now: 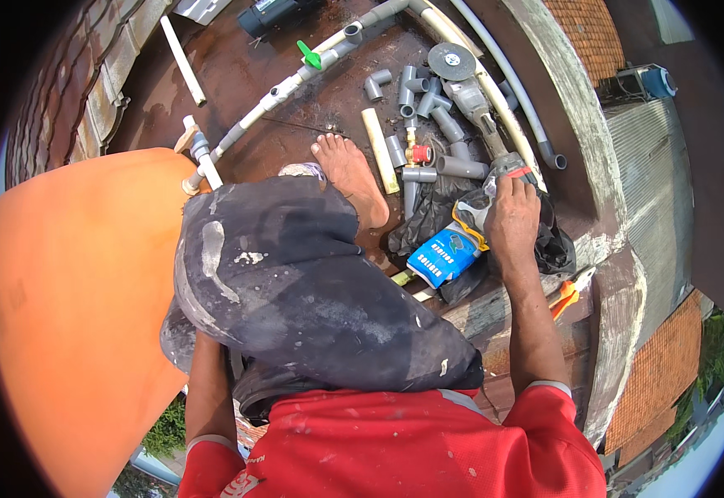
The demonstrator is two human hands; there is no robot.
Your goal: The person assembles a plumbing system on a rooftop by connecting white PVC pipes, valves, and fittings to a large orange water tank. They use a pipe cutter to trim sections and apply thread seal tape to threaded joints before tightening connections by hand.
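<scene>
The person is sitting high up on a wet brown rooftop surface (237, 75), leaning over one raised knee in dark, paint-stained trousers (295, 282), with a bare foot (354, 170) planted flat among plumbing parts. The right hand (511, 216) is reaching forward and pressing down on a heap of black plastic bags (428, 220), its fingers curling over a crumpled clear bag (474, 207) at the top of the heap; whether it is actually gripping the bag or only resting on it cannot be told. Just beside that hand, toward the knee, a blue packet (445, 256) is lying against the bags. The left hand is not showing: only the left upper arm (208, 390) is coming down beside a large orange tank (71, 315), and the forearm is disappearing under the raised leg. Ahead of the right hand an angle grinder (466, 83) is lying with its disc pointing away, and a scatter of grey pipe elbows and short pipe pieces (420, 91) is spreading beside it, with a small brass valve with a red handle (418, 153) and a cream-coloured pipe stub (379, 149) near the foot. A long grey pipe run (254, 112) with a green valve handle (309, 56) is crossing the roof toward the tank. Orange-handled pliers (565, 295) are lying at the roof edge by the right forearm.
</scene>
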